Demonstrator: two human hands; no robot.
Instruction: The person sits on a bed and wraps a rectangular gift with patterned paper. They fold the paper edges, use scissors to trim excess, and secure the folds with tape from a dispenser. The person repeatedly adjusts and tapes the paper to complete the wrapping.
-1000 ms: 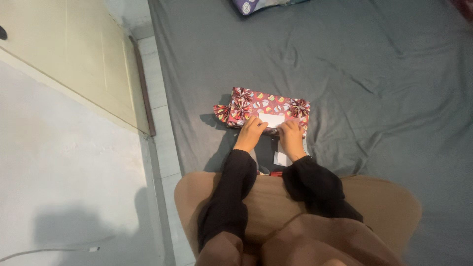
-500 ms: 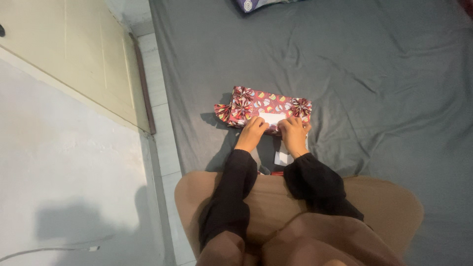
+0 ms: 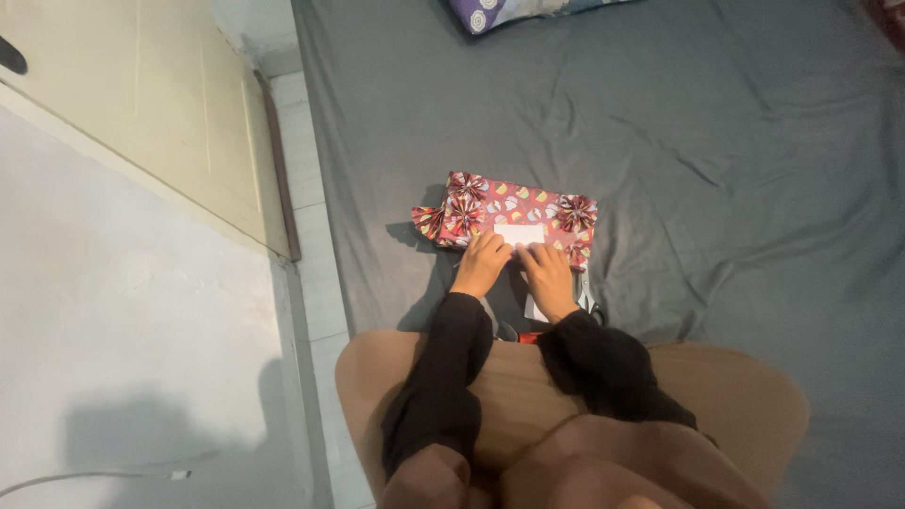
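Gift box in red patterned wrap on grey sheet; left hand & right hand, fingers flat, gripping nothing, press white label down.

A dark grey bedsheet covers the mattress across the upper and right part of the view — creased, with soft folds. At twelve o'clock a patterned pillow pokes in. At nine to eleven o'clock stands a cream door, beside pale floor tiles. At eight o'clock lies a grey concrete floor — dim, shadowed light.
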